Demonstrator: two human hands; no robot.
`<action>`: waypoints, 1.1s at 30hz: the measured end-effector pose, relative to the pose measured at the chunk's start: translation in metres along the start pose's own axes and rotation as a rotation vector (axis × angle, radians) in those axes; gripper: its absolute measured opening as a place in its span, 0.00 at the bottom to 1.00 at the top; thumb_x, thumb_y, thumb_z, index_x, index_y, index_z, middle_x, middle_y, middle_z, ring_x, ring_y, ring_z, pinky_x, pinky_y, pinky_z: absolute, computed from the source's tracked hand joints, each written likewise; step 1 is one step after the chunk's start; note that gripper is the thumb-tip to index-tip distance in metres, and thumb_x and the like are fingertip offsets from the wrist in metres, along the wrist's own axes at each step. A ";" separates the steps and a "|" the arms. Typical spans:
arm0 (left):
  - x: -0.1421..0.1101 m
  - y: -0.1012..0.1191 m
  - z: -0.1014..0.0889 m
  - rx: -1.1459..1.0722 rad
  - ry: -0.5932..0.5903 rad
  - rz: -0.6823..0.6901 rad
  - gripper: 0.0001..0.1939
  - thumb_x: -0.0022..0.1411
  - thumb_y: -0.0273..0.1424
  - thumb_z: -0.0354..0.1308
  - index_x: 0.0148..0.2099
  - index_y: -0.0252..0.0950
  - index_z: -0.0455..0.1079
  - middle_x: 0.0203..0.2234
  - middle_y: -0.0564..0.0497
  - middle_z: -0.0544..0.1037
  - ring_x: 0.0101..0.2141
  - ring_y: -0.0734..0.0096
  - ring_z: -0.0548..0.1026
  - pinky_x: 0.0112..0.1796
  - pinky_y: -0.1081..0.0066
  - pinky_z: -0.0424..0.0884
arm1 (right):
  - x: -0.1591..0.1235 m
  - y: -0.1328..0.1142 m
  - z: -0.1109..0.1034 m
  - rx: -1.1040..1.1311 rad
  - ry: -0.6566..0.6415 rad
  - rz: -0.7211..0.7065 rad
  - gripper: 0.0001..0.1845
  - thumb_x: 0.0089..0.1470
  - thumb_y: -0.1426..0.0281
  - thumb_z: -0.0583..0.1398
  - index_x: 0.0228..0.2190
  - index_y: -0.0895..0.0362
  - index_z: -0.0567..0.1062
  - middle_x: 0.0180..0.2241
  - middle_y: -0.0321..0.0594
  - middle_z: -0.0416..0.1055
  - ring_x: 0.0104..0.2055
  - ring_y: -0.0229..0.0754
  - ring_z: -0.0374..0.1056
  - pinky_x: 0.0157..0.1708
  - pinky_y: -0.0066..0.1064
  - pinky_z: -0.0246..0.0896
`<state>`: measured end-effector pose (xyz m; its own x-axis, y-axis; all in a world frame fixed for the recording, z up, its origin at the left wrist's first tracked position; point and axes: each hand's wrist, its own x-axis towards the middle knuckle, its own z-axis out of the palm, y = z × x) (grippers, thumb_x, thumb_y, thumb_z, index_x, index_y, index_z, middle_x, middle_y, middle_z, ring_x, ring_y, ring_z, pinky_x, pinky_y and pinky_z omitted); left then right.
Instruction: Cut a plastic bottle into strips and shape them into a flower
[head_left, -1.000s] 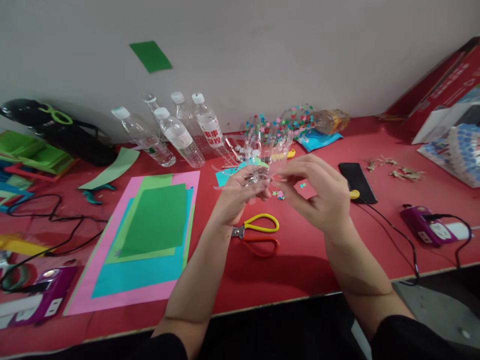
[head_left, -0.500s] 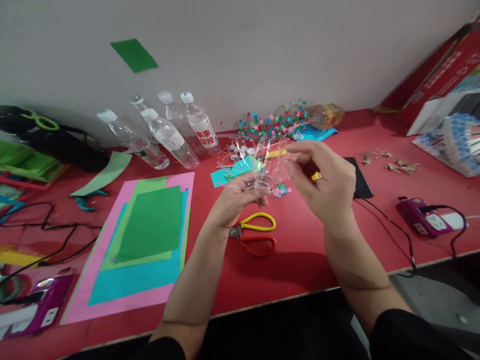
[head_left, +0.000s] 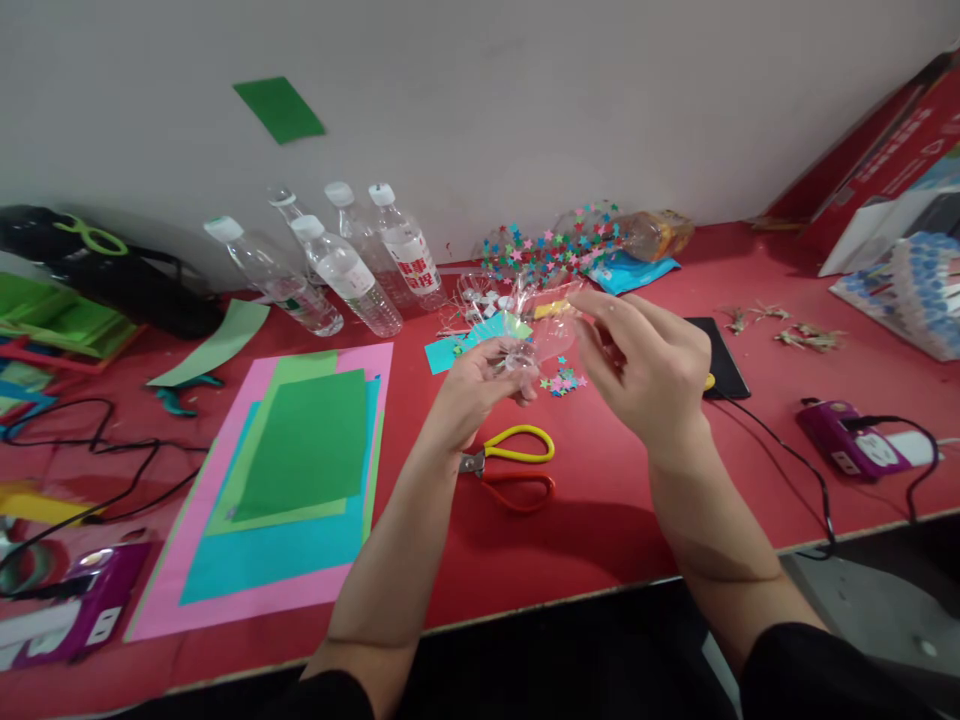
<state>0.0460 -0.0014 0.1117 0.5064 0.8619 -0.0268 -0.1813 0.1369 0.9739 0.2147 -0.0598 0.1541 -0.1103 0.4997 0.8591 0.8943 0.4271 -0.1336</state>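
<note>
My left hand (head_left: 491,385) is closed around the narrow end of a cut clear plastic bottle (head_left: 551,340), whose strips splay outward like petals. At the right edge of those strips, my right hand (head_left: 649,365) has its thumb and fingers drawn together, apparently pinching one strip; the clear plastic makes the exact contact hard to see. Scissors (head_left: 517,455) with one yellow and one red handle lie under my left wrist, their blades partly hidden. Small coloured stars (head_left: 562,382) lie just beyond the hands, near a blue paper piece (head_left: 442,355).
Several plastic bottles (head_left: 352,285) stand by the wall. Stacked coloured paper sheets (head_left: 300,450) lie at left. A star-filled clear bottle (head_left: 551,245) rests at the back. To the right are a black tablet-like slab (head_left: 724,355), a purple power strip (head_left: 851,440) and cotton swabs (head_left: 922,290).
The cut bottle has tilted or turned in my left hand, and its strips spread differently. My right hand stays near its right edge, with fingers slightly shifted. The view has moved slightly.
</note>
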 end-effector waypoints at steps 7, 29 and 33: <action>-0.001 0.005 -0.002 -0.028 0.028 -0.016 0.15 0.51 0.30 0.67 0.41 0.33 0.71 0.25 0.55 0.75 0.22 0.80 0.72 0.27 0.74 0.70 | 0.003 -0.005 -0.004 0.410 -0.044 0.176 0.05 0.57 0.76 0.58 0.31 0.54 0.69 0.31 0.34 0.71 0.32 0.33 0.68 0.27 0.25 0.63; -0.006 0.012 -0.002 -0.257 -0.048 -0.107 0.12 0.50 0.31 0.68 0.36 0.32 0.74 0.26 0.52 0.78 0.24 0.78 0.74 0.28 0.76 0.72 | 0.002 -0.006 0.007 0.456 -0.079 0.002 0.09 0.59 0.78 0.57 0.37 0.54 0.75 0.38 0.40 0.75 0.43 0.40 0.71 0.45 0.36 0.69; -0.007 0.014 -0.002 -0.285 -0.036 -0.084 0.10 0.50 0.32 0.67 0.33 0.32 0.74 0.25 0.52 0.77 0.24 0.78 0.74 0.28 0.75 0.73 | 0.000 -0.010 0.011 0.457 -0.125 -0.019 0.08 0.60 0.78 0.55 0.38 0.56 0.72 0.40 0.44 0.75 0.46 0.41 0.71 0.46 0.37 0.69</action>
<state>0.0380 -0.0043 0.1255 0.5584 0.8245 -0.0915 -0.3644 0.3429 0.8658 0.2013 -0.0560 0.1501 -0.2011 0.5634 0.8013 0.6119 0.7111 -0.3464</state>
